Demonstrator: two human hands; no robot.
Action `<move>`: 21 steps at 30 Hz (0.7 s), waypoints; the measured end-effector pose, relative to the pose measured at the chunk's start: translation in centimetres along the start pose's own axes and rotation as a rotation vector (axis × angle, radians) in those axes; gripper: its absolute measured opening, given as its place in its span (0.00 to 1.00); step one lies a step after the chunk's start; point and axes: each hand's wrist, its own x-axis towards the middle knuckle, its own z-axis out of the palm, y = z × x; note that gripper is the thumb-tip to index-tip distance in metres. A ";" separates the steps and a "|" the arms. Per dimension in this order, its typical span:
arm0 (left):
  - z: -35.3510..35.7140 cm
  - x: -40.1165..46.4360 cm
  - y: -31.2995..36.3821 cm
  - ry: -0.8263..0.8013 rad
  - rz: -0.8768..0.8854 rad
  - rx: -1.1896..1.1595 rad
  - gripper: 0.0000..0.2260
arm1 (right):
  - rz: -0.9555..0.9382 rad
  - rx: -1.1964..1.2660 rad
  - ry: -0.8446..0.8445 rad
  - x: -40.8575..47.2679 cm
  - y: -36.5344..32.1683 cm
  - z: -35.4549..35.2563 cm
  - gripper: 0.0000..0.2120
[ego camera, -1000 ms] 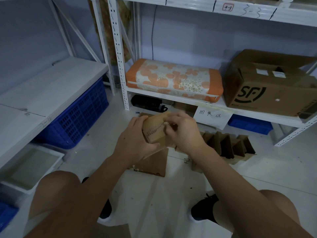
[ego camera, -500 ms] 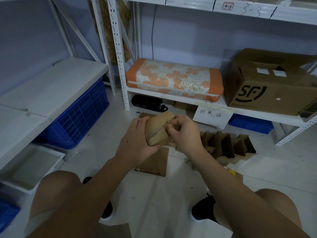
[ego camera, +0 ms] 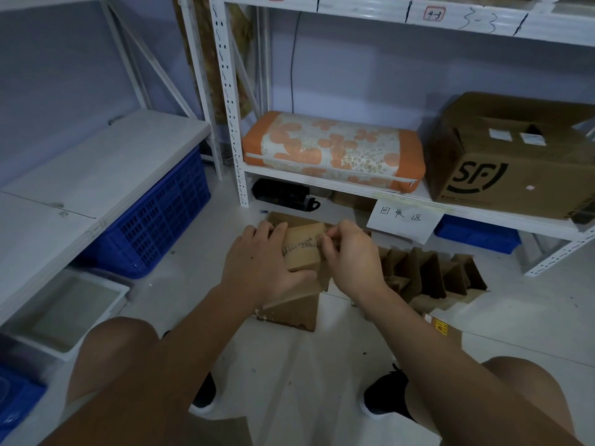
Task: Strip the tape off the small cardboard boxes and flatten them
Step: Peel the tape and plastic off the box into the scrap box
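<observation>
A small brown cardboard box (ego camera: pixel 301 251) with dark print on its face is held up in front of me. My left hand (ego camera: pixel 257 268) grips it from the left and below, thumb along its lower edge. My right hand (ego camera: pixel 349 255) pinches at the box's upper right edge with fingertips curled; whether tape is between them is too small to tell. More small cardboard pieces (ego camera: pixel 428 278) stand in a row on the floor behind my right hand, and a flat cardboard piece (ego camera: pixel 289 312) lies under my hands.
A white shelf rack (ego camera: pixel 231 123) holds an orange flowered cushion (ego camera: pixel 331 152) and a large SF carton (ego camera: pixel 515 162). A blue crate (ego camera: pixel 154 220) sits under the left shelf, with a white tub (ego camera: pixel 70 310) near my left knee. A paper sign (ego camera: pixel 402 220) hangs from the shelf.
The box has tilted flatter and dropped slightly between my hands. My right fingers have shifted along its upper right edge. Both hands keep hold.
</observation>
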 end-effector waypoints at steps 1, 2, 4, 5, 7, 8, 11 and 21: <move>0.0 -0.1 -0.1 0.004 0.008 0.006 0.49 | -0.002 -0.003 -0.003 -0.1 0.1 0.0 0.05; 0.0 -0.2 -0.2 0.006 0.011 0.012 0.50 | -0.006 -0.007 -0.006 -0.1 0.2 -0.1 0.05; 0.0 -0.3 -0.2 0.006 0.009 0.026 0.52 | -0.015 -0.011 -0.012 -0.2 0.3 -0.1 0.05; 0.0 -0.4 -0.2 0.006 0.009 0.033 0.52 | -0.018 -0.009 -0.015 -0.3 0.2 -0.2 0.05; 0.0 -0.5 -0.3 0.008 0.015 0.040 0.52 | -0.016 0.004 -0.022 -0.4 0.2 -0.2 0.06; 0.0 -0.5 -0.3 0.008 0.016 0.034 0.52 | -0.007 0.019 -0.024 -0.4 0.3 -0.3 0.06; -0.1 -0.5 -0.4 -0.002 0.013 -0.007 0.50 | 0.037 0.079 -0.009 -0.3 0.5 -0.7 0.06; 1.6 -2.1 -0.9 -0.004 -0.006 -0.269 0.47 | -0.330 -0.152 -0.012 -0.5 0.2 -2.2 0.05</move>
